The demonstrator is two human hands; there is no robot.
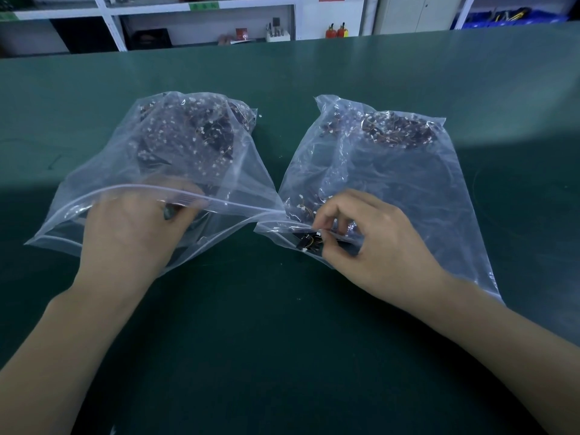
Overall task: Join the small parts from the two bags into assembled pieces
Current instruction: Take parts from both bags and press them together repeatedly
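Note:
Two clear zip bags lie side by side on the green table, the left bag (147,146) and the right bag (417,171). Each holds a heap of small dark parts with thin wires and white connectors. My left hand (131,227) reaches into the open mouth of the left bag; its fingertips are hidden behind the plastic, near a small grey part (168,212). At the mouth of the right bag my right hand (370,240) pinches a small black part with yellow wires (309,240) between thumb and fingers.
The green table (282,340) stretches wide in front of and behind the bags. One tiny white piece (260,114) lies loose by the left bag's far end. White shelving (204,23) with tools and blue bins (508,17) stands beyond the far edge.

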